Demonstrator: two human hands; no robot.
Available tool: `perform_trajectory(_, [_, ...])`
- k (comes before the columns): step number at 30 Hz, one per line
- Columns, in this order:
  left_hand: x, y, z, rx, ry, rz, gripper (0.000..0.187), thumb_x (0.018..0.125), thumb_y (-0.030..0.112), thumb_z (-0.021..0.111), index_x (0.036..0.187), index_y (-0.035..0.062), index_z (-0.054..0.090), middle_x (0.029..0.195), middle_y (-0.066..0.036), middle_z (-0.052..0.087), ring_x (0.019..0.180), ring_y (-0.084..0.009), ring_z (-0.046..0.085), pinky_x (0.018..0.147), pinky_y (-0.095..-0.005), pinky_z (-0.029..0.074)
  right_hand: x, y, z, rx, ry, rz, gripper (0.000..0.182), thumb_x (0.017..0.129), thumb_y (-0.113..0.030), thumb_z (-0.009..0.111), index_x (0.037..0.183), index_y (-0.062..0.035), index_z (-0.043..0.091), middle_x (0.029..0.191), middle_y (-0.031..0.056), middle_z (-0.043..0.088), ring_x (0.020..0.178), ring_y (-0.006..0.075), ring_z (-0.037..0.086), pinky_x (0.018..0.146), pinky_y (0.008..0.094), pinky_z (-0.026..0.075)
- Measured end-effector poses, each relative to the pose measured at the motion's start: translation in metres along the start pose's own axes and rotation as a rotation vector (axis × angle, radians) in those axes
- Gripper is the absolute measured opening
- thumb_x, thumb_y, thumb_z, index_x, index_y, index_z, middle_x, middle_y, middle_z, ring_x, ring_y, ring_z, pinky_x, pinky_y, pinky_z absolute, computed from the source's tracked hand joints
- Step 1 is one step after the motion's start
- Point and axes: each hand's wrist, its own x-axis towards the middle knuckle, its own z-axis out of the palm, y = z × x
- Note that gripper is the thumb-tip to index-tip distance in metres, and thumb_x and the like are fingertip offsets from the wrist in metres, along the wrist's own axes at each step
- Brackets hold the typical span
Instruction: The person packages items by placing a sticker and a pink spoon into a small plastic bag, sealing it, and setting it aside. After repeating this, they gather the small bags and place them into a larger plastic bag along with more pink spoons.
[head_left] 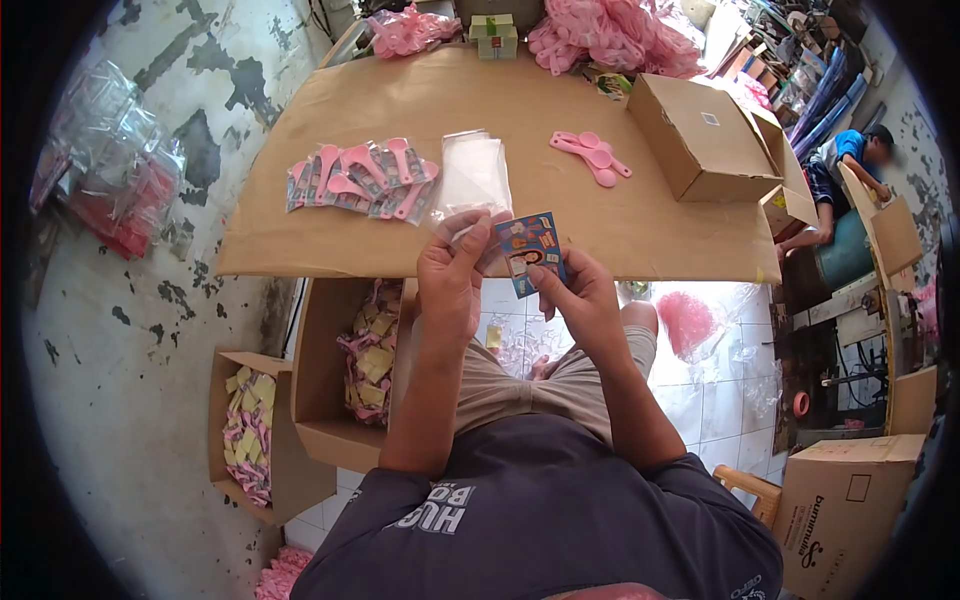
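Note:
My left hand [452,272] pinches a small clear plastic bag [478,238] by its edge, just over the near edge of the cardboard-covered table [520,120]. My right hand [575,292] holds a printed blue card [531,252] upright against that bag. A stack of clear bags [472,172] lies on the table right behind my hands. To its left lies a fanned row of packed pink spoons [362,180]. A few loose pink spoons [592,157] lie to the right.
An open cardboard box [705,135] stands at the right of the table, with heaps of pink spoons [610,35] behind it. Boxes of packed items [365,355] sit on the floor at my left. Another person [850,165] sits at the far right.

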Motion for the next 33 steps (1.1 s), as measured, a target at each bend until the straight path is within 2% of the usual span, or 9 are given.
perform_trajectory(11, [-0.010,-0.019,0.005,0.130,-0.119,-0.143,0.020,0.099,0.008,0.067,0.115,-0.0027,0.064,0.109,-0.019,0.074,0.093,-0.0209,0.074,0.083,-0.0318,0.061,-0.003,-0.007,-0.022,-0.213,-0.126,0.083,0.020,0.096,-0.016,0.073,0.107,0.0008,0.069,0.077,-0.0006,0.065,0.064,0.0056,0.058,0.059,0.0234,0.048])
perform_trajectory(13, [-0.010,-0.023,0.006,0.194,-0.162,-0.104,0.017,0.100,0.010,0.068,0.112,-0.0014,0.067,0.104,-0.012,0.076,0.087,-0.0111,0.071,0.077,-0.0249,0.057,-0.002,-0.004,-0.025,0.012,-0.099,0.059,0.021,0.096,-0.015,0.073,0.107,0.0013,0.067,0.080,0.0011,0.067,0.066,0.0068,0.060,0.061,0.0235,0.050])
perform_trajectory(16, [-0.009,-0.023,0.011,0.223,-0.133,-0.107,0.016,0.100,0.010,0.068,0.111,-0.0007,0.068,0.101,-0.008,0.075,0.088,-0.0096,0.070,0.077,-0.0239,0.055,-0.002,-0.004,-0.020,0.158,0.059,0.033,0.021,0.096,-0.013,0.073,0.107,0.0014,0.064,0.085,0.0029,0.069,0.070,0.0074,0.063,0.062,0.0235,0.051])
perform_trajectory(20, [-0.015,-0.034,0.013,0.169,-0.151,-0.099,0.018,0.099,0.011,0.069,0.113,-0.0005,0.069,0.102,-0.007,0.075,0.089,-0.0094,0.070,0.079,-0.0246,0.055,-0.001,0.001,-0.022,0.167,0.066,0.038,0.018,0.097,-0.012,0.073,0.105,0.0001,0.062,0.091,0.0045,0.070,0.075,0.0079,0.064,0.065,0.0232,0.052])
perform_trajectory(23, [-0.021,-0.035,0.021,0.164,-0.186,-0.105,0.021,0.098,0.007,0.068,0.117,-0.0011,0.068,0.111,-0.010,0.075,0.100,-0.0140,0.070,0.090,-0.0289,0.055,0.002,0.007,-0.012,0.143,0.130,-0.039,0.019,0.098,-0.012,0.071,0.110,0.0009,0.064,0.095,0.0050,0.071,0.078,0.0075,0.065,0.069,0.0232,0.053])
perform_trajectory(25, [-0.025,-0.034,0.025,0.174,-0.133,-0.075,0.031,0.098,0.006,0.068,0.128,-0.0014,0.064,0.132,-0.013,0.067,0.115,-0.0152,0.065,0.099,-0.0303,0.051,0.005,0.013,-0.007,0.151,0.135,-0.070,0.022,0.099,-0.012,0.069,0.117,0.0017,0.066,0.099,0.0048,0.072,0.079,0.0071,0.065,0.072,0.0233,0.053])
perform_trajectory(26, [-0.026,-0.034,0.025,0.173,-0.129,-0.071,0.031,0.098,0.006,0.068,0.128,-0.0014,0.064,0.132,-0.013,0.067,0.115,-0.0152,0.065,0.099,-0.0303,0.051,0.006,0.016,-0.005,0.150,0.129,-0.069,0.022,0.099,-0.012,0.069,0.117,0.0017,0.066,0.099,0.0048,0.072,0.079,0.0071,0.065,0.072,0.0233,0.053])
perform_trajectory(28, [-0.027,-0.032,0.023,0.212,-0.094,-0.054,0.047,0.099,0.003,0.064,0.143,-0.0021,0.051,0.147,-0.017,0.055,0.130,-0.0197,0.058,0.107,-0.0330,0.048,0.003,0.021,0.000,0.298,0.109,-0.058,0.027,0.099,-0.012,0.068,0.122,0.0023,0.067,0.099,0.0041,0.073,0.081,0.0065,0.065,0.073,0.0238,0.053])
perform_trajectory(33, [-0.021,-0.015,0.023,0.036,-0.114,0.016,0.059,0.102,0.001,0.055,0.156,0.0037,0.033,0.150,-0.022,0.051,0.137,-0.0296,0.054,0.112,-0.0409,0.047,-0.006,0.015,0.010,0.273,0.114,0.030,0.018,0.097,-0.011,0.071,0.110,0.0009,0.067,0.094,0.0045,0.072,0.078,0.0067,0.065,0.066,0.0223,0.053])
